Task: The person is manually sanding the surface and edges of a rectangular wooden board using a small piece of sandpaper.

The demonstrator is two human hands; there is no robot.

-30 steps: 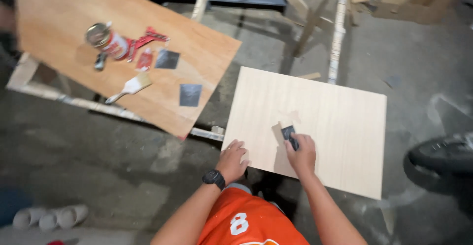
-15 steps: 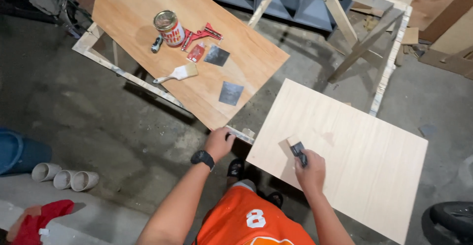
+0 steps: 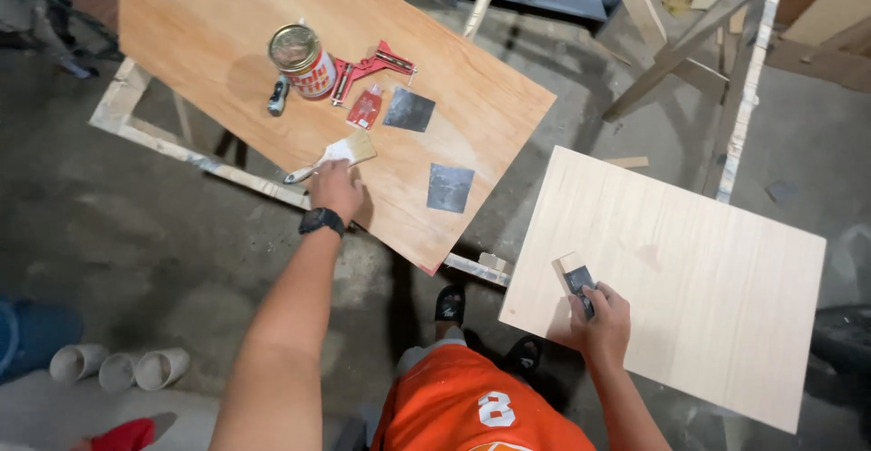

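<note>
The left hand closes on a paintbrush lying on the brown board; the right hand grips a sanding block on the pale board.

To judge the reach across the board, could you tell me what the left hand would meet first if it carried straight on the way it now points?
The left hand already lies at the paintbrush. Beyond that, roughly in line, stands the round tin, though depth is hard to judge from above.

Pale board is looking like raw matt wood; beside it, orange plywood is showing smoother grain, carrying a shiny metal can.
</note>
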